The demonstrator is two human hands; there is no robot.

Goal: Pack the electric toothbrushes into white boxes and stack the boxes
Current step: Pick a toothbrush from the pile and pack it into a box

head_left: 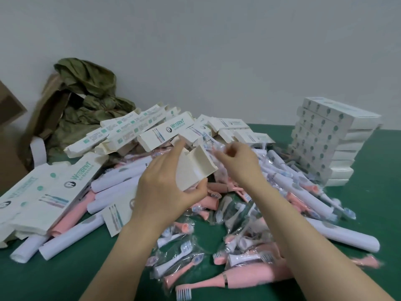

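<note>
Starting at the near left, what is laid out?

Flattened cartons (43,192) are laid there, judged to be within easy reach; empty made-up boxes (165,129) are heaped farther back.

And in the middle?

A white box (195,170) is held above the heap by the left hand (165,187), with fingers wrapped behind it and the thumb pressed to its near lower edge. Its open end is turned rightward, presumably so it can be filled. It is plain off-white card with the flaps splayed.

By what is it met?

By the right hand (238,161). A clear-wrapped brush piece (211,146) is pinched between thumb and fingertips at the mouth. Whether it is inside yet cannot be told.

And the toothbrushes?

White and pink toothbrush handles (115,183) are strewn over the green table (379,203), with bagged heads (184,248) nearer. At the far right, closed boxes (325,144) are stacked.
</note>
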